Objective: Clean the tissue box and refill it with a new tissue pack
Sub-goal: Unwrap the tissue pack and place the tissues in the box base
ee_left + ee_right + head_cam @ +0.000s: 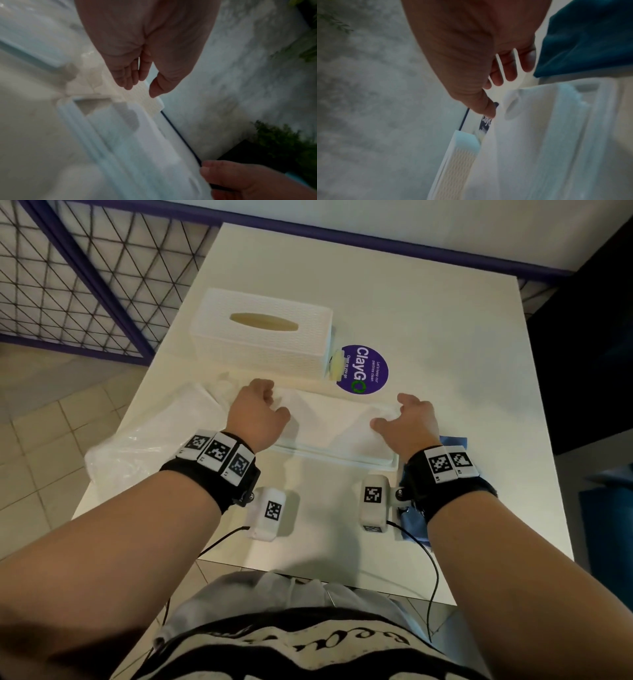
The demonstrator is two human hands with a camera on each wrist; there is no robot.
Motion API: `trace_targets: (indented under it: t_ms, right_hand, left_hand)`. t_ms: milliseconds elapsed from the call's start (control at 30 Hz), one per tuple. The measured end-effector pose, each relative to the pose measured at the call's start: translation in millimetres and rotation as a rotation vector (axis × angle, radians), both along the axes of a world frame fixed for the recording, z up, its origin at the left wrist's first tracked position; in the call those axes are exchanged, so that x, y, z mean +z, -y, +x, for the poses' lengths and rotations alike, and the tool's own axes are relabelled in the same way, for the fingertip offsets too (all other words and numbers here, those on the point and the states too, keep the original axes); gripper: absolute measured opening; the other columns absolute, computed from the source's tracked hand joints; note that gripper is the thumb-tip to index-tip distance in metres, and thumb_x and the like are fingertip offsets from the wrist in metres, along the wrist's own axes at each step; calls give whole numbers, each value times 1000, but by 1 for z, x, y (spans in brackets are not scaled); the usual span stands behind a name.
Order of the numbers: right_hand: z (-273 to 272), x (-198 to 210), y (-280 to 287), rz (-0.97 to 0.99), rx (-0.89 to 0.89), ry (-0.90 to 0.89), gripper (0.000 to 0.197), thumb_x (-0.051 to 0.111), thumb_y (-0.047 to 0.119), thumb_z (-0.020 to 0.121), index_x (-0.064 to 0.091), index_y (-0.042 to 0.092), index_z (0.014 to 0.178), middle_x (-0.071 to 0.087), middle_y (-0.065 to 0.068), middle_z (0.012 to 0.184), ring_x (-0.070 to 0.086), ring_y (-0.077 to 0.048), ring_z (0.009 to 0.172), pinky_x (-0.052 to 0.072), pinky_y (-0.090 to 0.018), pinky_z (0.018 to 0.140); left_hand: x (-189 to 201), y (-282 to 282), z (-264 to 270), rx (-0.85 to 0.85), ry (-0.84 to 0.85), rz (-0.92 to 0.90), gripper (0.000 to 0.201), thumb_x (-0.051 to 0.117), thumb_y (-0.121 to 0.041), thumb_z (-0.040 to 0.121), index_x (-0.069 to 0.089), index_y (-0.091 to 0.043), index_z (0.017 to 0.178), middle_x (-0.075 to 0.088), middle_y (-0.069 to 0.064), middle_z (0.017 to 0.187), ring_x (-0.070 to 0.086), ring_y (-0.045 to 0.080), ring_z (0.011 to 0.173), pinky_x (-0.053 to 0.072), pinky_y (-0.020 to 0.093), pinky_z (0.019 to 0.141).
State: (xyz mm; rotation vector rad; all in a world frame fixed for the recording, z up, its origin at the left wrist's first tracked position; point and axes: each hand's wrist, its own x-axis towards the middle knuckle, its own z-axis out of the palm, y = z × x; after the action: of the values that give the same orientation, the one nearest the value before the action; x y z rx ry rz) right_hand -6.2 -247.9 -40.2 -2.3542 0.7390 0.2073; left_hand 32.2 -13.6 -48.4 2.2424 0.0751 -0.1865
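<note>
A white woven tissue box cover point(260, 337) with an oval slot stands at the back of the white table point(445, 354). In front of it a stack of white tissues point(329, 422) lies on the box's flat base tray point(342, 458). My left hand point(270, 402) is over the stack's left end; the left wrist view shows this hand point(140, 90) with loose fingers and the thumb apart, pinching nothing. My right hand point(390, 412) is at the right end with spread fingers. In the right wrist view that hand point(500, 94) has its thumb tip on the tissues point(530, 135).
A crumpled clear plastic wrapper point(144, 440) lies at the table's left edge. A blue cloth point(452, 443) sits under my right wrist. A purple round sticker point(363, 369) is beside the box cover. A wire fence point(68, 285) stands to the left.
</note>
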Motion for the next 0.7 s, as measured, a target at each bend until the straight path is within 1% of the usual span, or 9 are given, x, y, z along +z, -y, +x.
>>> trace_targets:
  t_ms: [100,167,200,267,333,367,433,500,700]
  right_hand:
    - [13,15,-21,-50,87,135,54,62,27,82,50,19,134,51,-9,131,55,-26,116,44,-35,101]
    - [25,25,-47,16,205,188,45,60,22,84,55,16,129,55,-8,128,58,-20,112,43,-25,96]
    - [31,29,-62,51,275,198,42,60,20,85,57,15,127,57,-7,126,58,-17,110,41,-21,92]
    - [39,37,-99,104,423,194,36,58,18,88,59,14,124,61,-5,120,59,-16,107,39,-18,88]
    - [45,38,-135,129,566,168,33,54,16,90,60,13,122,64,-5,118,59,-19,109,42,-21,92]
    - [48,37,-152,134,619,142,33,52,14,91,60,12,122,64,-5,120,59,-20,112,43,-23,96]
    - [53,32,-178,114,687,83,36,46,10,92,59,12,125,60,-6,129,56,-22,119,42,-29,103]
    - [60,27,-198,60,729,42,40,44,7,92,56,13,130,55,-6,136,51,-23,125,38,-29,107]
    - [77,18,-238,-115,868,-39,48,44,4,91,48,16,137,42,-3,148,40,-21,136,29,-25,113]
  left_hand:
    - [20,-18,-2,55,133,-63,43,55,-9,87,51,-10,130,57,6,123,56,9,104,40,20,90]
    - [29,-42,-4,100,202,46,41,50,-7,89,52,-11,129,55,8,125,54,9,101,39,20,88]
    - [30,-55,-6,124,215,144,40,48,-8,89,52,-12,129,54,8,127,55,13,103,39,23,90]
    - [26,-81,-9,155,158,437,42,46,-17,90,50,-16,131,50,9,133,55,26,113,38,39,100]
    - [17,-104,-14,120,-10,697,47,40,-30,93,42,-19,139,43,9,143,44,31,128,27,51,108]
    - [12,-114,-17,83,-97,758,53,36,-37,94,35,-20,144,35,9,151,34,30,137,21,54,111]
    - [1,-128,-25,16,-245,790,64,25,-52,95,14,-26,152,11,7,161,7,29,148,6,57,116]
    - [-11,-137,-31,-32,-334,783,70,16,-63,93,-2,-31,152,-7,5,162,-9,29,148,-4,59,115]
    - [-32,-143,-47,-75,-300,704,69,9,-64,93,-12,-33,151,-19,9,160,-17,33,146,-10,59,114]
